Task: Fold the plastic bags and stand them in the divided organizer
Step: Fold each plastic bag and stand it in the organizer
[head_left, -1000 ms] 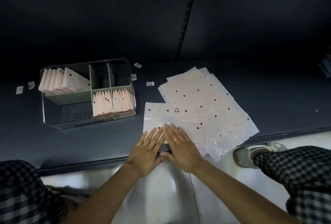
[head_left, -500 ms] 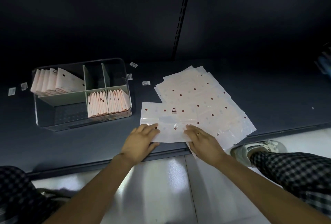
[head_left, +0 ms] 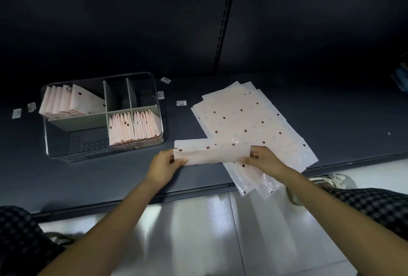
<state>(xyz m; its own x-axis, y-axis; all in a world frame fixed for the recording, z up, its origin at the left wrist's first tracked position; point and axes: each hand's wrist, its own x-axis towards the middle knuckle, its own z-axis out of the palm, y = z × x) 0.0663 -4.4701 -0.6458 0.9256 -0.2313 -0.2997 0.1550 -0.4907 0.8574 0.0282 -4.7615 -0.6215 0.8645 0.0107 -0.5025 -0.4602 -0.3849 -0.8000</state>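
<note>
I work at a dark grey desk (head_left: 309, 103) whose front edge runs above a pale glossy tiled floor (head_left: 198, 231). On the desk, small white barcode stickers lie scattered: one (head_left: 181, 103) near its middle, two more (head_left: 165, 80) (head_left: 161, 95) just behind that one, and a pair (head_left: 16, 113) (head_left: 31, 107) far toward the desk's left end. Behind the desk rises a dark wall with a slotted upright rail (head_left: 225, 19), and below the desk's front edge, to the right, sits my pale shoe (head_left: 331, 181) beside my checked trouser leg (head_left: 371, 207).
</note>
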